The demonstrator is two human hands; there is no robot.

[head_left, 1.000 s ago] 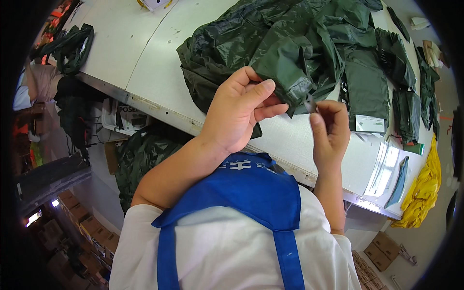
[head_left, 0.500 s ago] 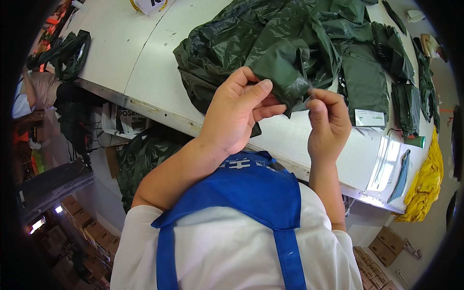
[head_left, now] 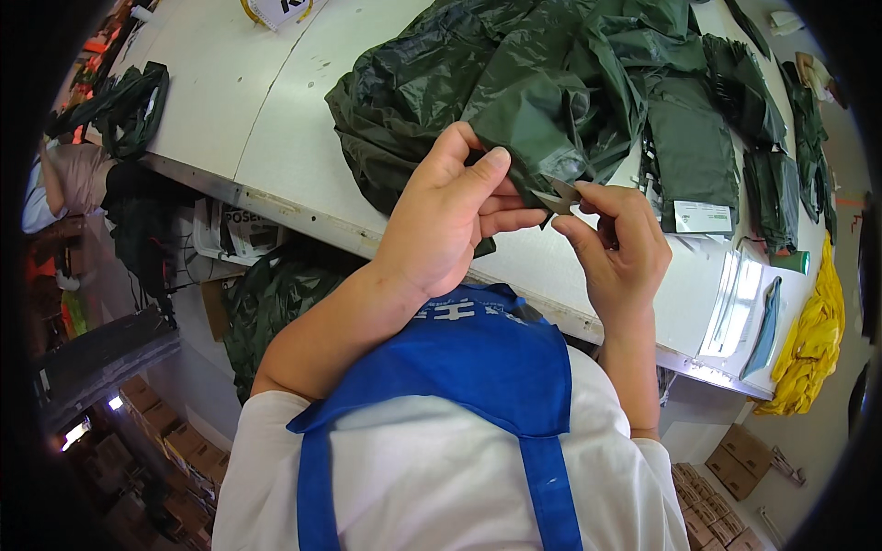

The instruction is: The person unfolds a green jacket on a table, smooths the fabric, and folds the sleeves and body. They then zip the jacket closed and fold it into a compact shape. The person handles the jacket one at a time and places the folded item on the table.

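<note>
Left hand (head_left: 441,202): fingers are pinching the green sheet (head_left: 441,92) at its near corner. Right hand (head_left: 625,243): fingers are holding small metal snips (head_left: 561,196), blades pointing at that corner; whether they are touching, cannot tell. Sheet is lying bunched on the counter (head_left: 285,138), a folded green pack (head_left: 689,151) resting to its right.

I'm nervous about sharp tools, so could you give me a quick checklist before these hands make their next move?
1. Left hand gripping the green material: ok.
2. Small metal tool held in the right hand: ok.
3. Tool well away from the left hand: not ok, its tips look very close to the fingers.
4. Tool touching the material: cannot tell.
5. Material smooth on the white table: not ok, it's crumpled.
</note>
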